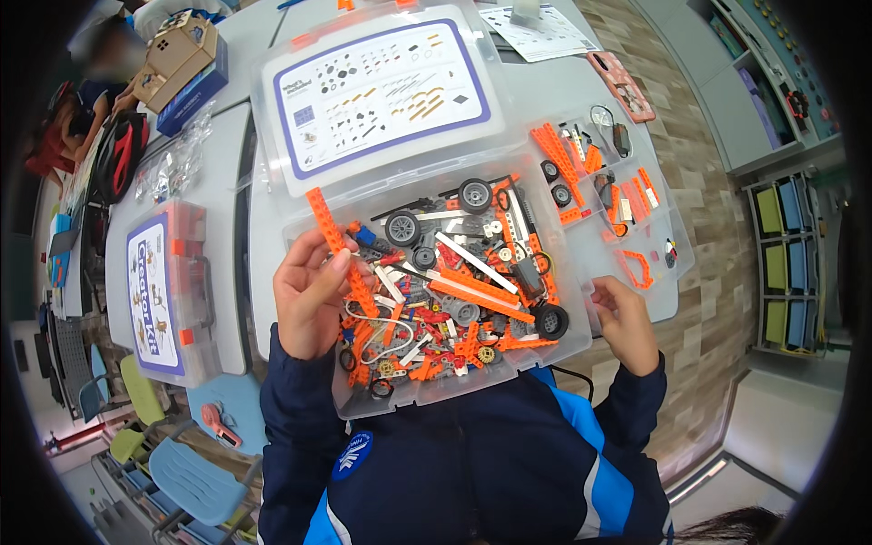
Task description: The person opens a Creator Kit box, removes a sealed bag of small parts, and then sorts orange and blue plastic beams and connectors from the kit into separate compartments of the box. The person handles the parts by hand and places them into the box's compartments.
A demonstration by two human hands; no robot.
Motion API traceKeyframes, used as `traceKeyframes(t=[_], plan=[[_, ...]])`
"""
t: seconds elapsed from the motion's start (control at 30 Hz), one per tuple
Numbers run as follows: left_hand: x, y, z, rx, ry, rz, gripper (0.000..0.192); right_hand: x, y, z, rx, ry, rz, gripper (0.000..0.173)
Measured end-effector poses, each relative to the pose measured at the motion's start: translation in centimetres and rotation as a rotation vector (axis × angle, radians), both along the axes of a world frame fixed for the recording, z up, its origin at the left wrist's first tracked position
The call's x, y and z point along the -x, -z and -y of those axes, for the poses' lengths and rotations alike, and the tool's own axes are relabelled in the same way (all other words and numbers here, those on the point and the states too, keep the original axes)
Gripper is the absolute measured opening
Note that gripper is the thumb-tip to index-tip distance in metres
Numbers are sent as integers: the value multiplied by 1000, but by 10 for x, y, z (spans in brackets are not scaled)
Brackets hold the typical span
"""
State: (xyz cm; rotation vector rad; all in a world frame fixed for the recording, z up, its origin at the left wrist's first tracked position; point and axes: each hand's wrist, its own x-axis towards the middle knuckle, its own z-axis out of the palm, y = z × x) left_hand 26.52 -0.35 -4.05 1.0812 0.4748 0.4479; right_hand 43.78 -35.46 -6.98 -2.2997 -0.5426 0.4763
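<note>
My left hand [317, 293] grips a long orange perforated toy beam [328, 219] between thumb and fingers, above the left side of an open clear plastic case [409, 407]. Inside the case lies a jumble of orange, white, red and grey building pieces, several black-tyred wheels [475, 195], yellow gears [486, 355] and a grey motor block [528, 278] with a cable. At the case's right wall is my right hand [621, 320], its fingers bent; whether they touch the wall is hard to tell. The raised lid [381, 102] carries a printed parts sheet.
Right of the case, a clear divided tray [671, 272] holds orange beams and wheels. Beyond it lie a phone in a pink case [621, 85] and a printed sheet [538, 30]. A closed kit case [170, 293] stands left. At the upper left, a person is near a wooden house model [178, 58].
</note>
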Motion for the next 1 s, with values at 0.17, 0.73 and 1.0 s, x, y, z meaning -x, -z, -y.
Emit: traceKeyframes(t=[0.17, 0.73, 1.0], plan=[[1, 2, -2, 3, -51, 41, 35, 9, -41, -25, -179, 26, 231, 28], [4, 8, -7, 56, -31, 68, 46, 6, -30, -111, -31, -612, 306, 27], [1, 5, -1, -10, 292, -17, 48, 24, -55, -126, -505, -490, -393, 46]])
